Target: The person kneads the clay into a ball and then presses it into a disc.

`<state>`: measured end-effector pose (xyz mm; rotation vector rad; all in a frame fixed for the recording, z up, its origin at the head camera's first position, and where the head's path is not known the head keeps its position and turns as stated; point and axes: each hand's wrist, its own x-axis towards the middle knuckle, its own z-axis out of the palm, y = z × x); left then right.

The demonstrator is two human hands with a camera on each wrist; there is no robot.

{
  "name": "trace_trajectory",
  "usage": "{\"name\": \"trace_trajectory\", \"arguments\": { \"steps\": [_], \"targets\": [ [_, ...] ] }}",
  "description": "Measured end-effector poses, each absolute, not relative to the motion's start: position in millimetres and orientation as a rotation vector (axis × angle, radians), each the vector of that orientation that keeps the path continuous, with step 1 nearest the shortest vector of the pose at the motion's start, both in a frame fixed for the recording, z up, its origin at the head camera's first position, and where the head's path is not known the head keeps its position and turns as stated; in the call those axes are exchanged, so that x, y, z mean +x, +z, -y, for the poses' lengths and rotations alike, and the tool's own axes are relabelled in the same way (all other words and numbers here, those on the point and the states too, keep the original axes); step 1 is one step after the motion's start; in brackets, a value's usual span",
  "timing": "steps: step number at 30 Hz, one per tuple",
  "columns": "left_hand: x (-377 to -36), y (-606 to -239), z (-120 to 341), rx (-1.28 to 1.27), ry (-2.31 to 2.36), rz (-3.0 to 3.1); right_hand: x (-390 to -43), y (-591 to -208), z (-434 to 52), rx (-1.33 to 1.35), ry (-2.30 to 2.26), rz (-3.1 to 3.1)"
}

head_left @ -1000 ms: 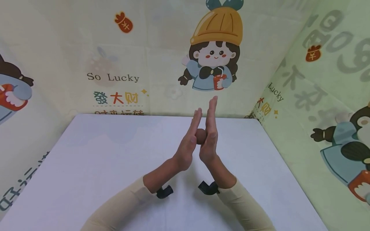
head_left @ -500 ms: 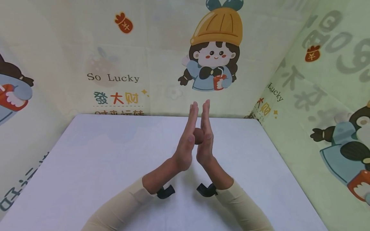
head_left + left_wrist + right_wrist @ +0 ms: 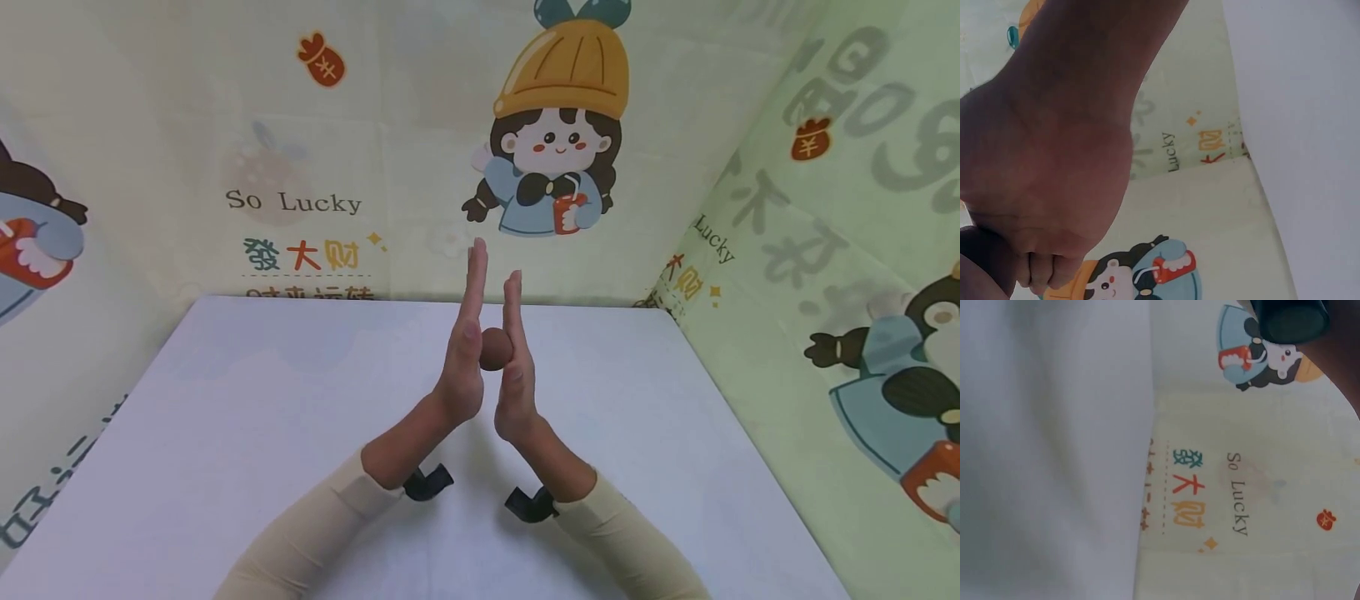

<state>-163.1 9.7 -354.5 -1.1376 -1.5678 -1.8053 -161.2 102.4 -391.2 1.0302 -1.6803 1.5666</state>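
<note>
A small brown ball [image 3: 495, 349] sits pressed between two upright palms, below the fingertips and just above the heels of the hands. The left hand [image 3: 460, 350] stands flat against one side of it, fingers straight and reaching higher than the other hand's. The right hand [image 3: 515, 360] presses the opposite side, fingers equally straight and unbent. Both hands are raised above the white table [image 3: 247, 400], beige sleeves [image 3: 315, 533] covering the forearms. Cartoon-printed walls [image 3: 300, 167] stand beyond the fingertips.

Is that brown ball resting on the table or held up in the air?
Held up: the brown ball sits pressed between the flat left hand and right hand, above the table.
</note>
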Motion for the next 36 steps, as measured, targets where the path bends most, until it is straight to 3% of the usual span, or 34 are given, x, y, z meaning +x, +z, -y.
{"name": "trace_trajectory", "arguments": {
  "steps": [14, 36],
  "targets": [
    [-180.1, -344.1, 1.8, -1.035, -1.812, 1.527, -147.3, -407.5, -89.6, 1.046, 1.573, 1.684],
    [-202.4, -370.6, 2.2, -1.116, -1.793, 1.636, -140.3, -384.1, -86.5, 1.059, 1.418, 1.585]
  ]
}}
